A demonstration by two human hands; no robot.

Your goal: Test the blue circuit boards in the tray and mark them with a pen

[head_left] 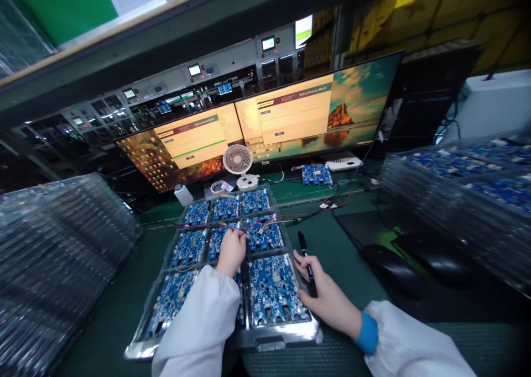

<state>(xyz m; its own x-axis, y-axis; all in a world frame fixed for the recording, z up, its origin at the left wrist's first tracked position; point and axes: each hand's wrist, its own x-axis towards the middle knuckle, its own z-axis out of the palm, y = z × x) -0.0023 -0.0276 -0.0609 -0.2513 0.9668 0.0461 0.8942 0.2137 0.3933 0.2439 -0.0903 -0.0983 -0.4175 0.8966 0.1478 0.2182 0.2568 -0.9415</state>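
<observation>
A clear plastic tray [265, 333] holds several blue circuit boards [276, 288] in its compartments. My left hand [232, 251] is over the tray's middle column, fingertips pinched at a thin red wire [199, 227] that crosses the boards. The hand covers part of the board beneath it, and the exact grip is hidden. At the tray's right edge, my right hand [329, 297] has its fingers curled around a black marker pen [307, 263], which points up and away. Its thumb is near the closest right-hand board. A connector cable with a yellow wire [282, 221] lies over the boards.
Stacked board trays stand left [74, 255] and right [468, 200]. Behind are a wide monitor [290, 117], a small fan [238, 160], a white bottle [183, 195], a tape roll [217, 187] and a separate blue board [316, 174]. Two black mice [392, 269] lie at right.
</observation>
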